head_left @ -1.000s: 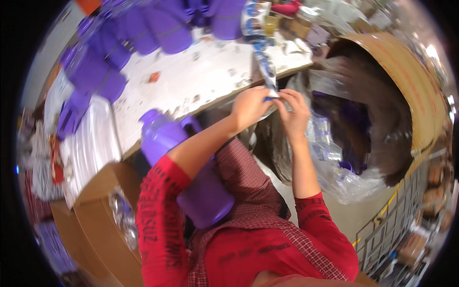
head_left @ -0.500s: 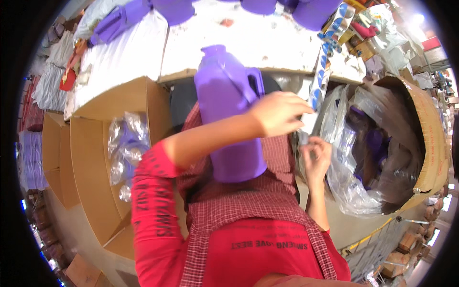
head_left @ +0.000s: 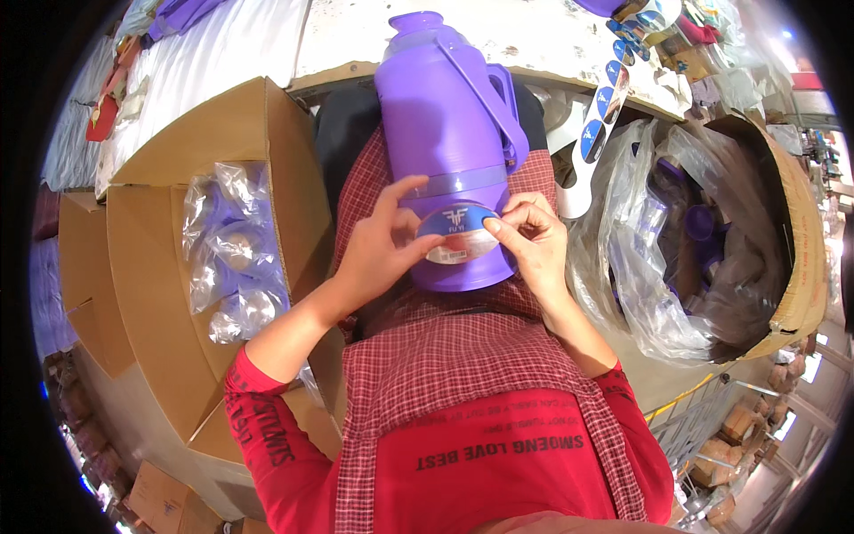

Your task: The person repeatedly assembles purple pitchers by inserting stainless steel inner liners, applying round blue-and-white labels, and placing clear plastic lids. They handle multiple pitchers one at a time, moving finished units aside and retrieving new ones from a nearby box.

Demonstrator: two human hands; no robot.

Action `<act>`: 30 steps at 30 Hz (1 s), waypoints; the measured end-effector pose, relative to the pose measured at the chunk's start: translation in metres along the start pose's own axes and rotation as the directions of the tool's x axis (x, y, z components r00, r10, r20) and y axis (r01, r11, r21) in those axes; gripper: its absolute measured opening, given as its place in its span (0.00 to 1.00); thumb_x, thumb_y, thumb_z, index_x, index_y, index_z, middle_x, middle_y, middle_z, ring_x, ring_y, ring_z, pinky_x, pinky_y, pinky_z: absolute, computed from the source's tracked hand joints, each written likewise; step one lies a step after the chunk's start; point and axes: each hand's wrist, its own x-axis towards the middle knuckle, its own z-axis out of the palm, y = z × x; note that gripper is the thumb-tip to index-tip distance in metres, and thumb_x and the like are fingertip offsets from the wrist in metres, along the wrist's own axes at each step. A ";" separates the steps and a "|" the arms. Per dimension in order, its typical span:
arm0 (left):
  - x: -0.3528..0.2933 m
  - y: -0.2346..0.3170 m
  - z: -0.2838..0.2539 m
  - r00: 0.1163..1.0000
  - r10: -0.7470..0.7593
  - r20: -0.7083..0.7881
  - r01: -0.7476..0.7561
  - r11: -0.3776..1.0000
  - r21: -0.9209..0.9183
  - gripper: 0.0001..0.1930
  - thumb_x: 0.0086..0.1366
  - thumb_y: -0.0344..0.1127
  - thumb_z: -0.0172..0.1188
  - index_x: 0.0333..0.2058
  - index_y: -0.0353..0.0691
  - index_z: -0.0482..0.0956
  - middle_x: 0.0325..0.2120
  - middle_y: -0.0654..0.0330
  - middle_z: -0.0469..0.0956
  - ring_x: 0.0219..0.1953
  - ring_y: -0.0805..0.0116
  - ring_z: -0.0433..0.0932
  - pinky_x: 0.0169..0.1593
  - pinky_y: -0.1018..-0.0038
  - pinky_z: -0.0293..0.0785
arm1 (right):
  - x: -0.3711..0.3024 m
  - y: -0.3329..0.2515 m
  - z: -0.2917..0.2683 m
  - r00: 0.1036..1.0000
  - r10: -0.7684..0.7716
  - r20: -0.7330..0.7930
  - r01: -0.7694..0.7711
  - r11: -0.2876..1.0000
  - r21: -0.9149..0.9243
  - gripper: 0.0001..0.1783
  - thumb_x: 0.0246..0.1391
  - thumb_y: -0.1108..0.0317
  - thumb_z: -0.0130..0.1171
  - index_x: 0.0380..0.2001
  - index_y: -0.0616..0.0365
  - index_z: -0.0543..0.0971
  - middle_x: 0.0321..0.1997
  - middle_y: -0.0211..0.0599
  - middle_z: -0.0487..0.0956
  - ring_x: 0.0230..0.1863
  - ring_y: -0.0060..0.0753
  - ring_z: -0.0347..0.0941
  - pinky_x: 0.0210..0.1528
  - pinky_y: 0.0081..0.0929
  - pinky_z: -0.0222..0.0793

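A purple thermos flask (head_left: 436,116) with a side handle and a carrying bail lies across my lap, its spout end toward the table. Over its lower body is an oval blue-and-silver sticker (head_left: 456,236). My left hand (head_left: 369,245) holds the sticker's left edge, thumb on its face and index finger stretched toward the flask. At the opposite edge, my right hand (head_left: 537,245) pinches the sticker between thumb and bent fingers. Whether the sticker's back touches the flask is hidden. A strip of similar oval stickers (head_left: 592,133) hangs off the table edge, beyond my right hand.
On my left stands an open cardboard box (head_left: 147,249) with plastic-wrapped purple pieces (head_left: 236,249). To my right, another carton (head_left: 792,240) lined with clear plastic holds purple parts (head_left: 703,222). The white-covered table (head_left: 347,36) lies ahead, its edge close beyond my knees.
My left hand has come back from the sticker strip on the right, across the flask. Both hands now hold one sticker at the flask's lower body. The flask has turned slightly, its bail more visible.
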 end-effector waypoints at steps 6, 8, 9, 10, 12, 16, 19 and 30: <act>0.008 -0.011 0.000 1.000 0.012 -0.016 -0.011 0.998 0.068 0.39 0.57 0.32 0.69 0.63 0.39 0.56 0.20 0.67 0.75 0.24 0.82 0.71 0.32 0.84 0.66 | 0.006 0.008 -0.004 1.000 0.008 -0.006 -0.009 0.999 -0.049 0.10 0.43 0.74 0.72 0.18 0.61 0.79 0.33 0.28 0.73 0.37 0.20 0.67 0.40 0.18 0.62; 0.008 -0.014 0.001 1.000 -0.013 -0.019 0.013 1.000 0.011 0.39 0.57 0.32 0.69 0.63 0.38 0.55 0.20 0.66 0.75 0.24 0.82 0.71 0.32 0.84 0.66 | 0.009 0.011 -0.004 0.999 0.046 -0.001 -0.046 0.998 -0.036 0.10 0.43 0.74 0.72 0.18 0.61 0.79 0.32 0.28 0.73 0.37 0.21 0.67 0.42 0.19 0.61; 0.008 -0.016 0.002 1.000 -0.019 -0.017 0.019 1.000 -0.015 0.39 0.57 0.31 0.69 0.63 0.38 0.55 0.20 0.66 0.75 0.24 0.81 0.72 0.32 0.83 0.66 | 0.010 0.011 -0.005 0.998 0.062 0.003 -0.062 0.998 -0.030 0.10 0.43 0.74 0.72 0.18 0.61 0.79 0.32 0.28 0.73 0.38 0.22 0.67 0.42 0.20 0.61; 0.008 -0.017 0.001 1.000 -0.022 -0.018 0.022 1.000 -0.006 0.39 0.57 0.31 0.69 0.63 0.38 0.55 0.20 0.66 0.75 0.24 0.81 0.72 0.32 0.83 0.66 | 0.011 0.011 -0.005 0.998 0.067 0.004 -0.067 0.997 -0.028 0.10 0.43 0.74 0.72 0.18 0.61 0.79 0.32 0.28 0.73 0.38 0.22 0.67 0.43 0.20 0.61; 0.008 -0.018 0.001 1.000 0.012 -0.015 -0.012 1.000 0.004 0.39 0.57 0.31 0.69 0.63 0.38 0.55 0.20 0.65 0.75 0.24 0.81 0.72 0.32 0.82 0.67 | 0.012 0.009 -0.005 0.997 0.082 0.007 -0.081 0.996 -0.024 0.10 0.43 0.74 0.72 0.18 0.61 0.79 0.32 0.28 0.74 0.38 0.22 0.67 0.43 0.20 0.62; 0.010 -0.016 0.001 0.999 0.014 -0.034 -0.013 1.000 0.023 0.40 0.57 0.30 0.68 0.63 0.39 0.54 0.19 0.64 0.75 0.24 0.78 0.73 0.32 0.80 0.68 | 0.010 0.008 -0.005 0.997 0.073 0.006 -0.073 0.997 -0.036 0.10 0.42 0.74 0.72 0.18 0.62 0.79 0.31 0.28 0.74 0.38 0.22 0.67 0.43 0.21 0.62; 0.013 -0.015 0.004 0.999 0.024 -0.030 -0.021 0.996 0.089 0.40 0.56 0.31 0.69 0.63 0.39 0.55 0.18 0.63 0.75 0.23 0.76 0.74 0.31 0.79 0.68 | 0.010 0.015 -0.006 0.998 0.064 0.005 -0.064 0.997 -0.042 0.10 0.42 0.75 0.72 0.18 0.62 0.79 0.31 0.28 0.73 0.37 0.22 0.67 0.43 0.20 0.62; 0.064 -0.006 -0.069 0.956 0.113 -0.272 -0.003 0.926 0.377 0.26 0.55 0.38 0.69 0.53 0.41 0.73 0.25 0.60 0.79 0.28 0.73 0.78 0.32 0.74 0.72 | 0.023 -0.033 0.003 0.768 -0.520 0.373 0.636 0.556 -0.536 0.34 0.43 0.64 0.67 0.55 0.62 0.70 0.56 0.51 0.71 0.59 0.53 0.66 0.62 0.49 0.60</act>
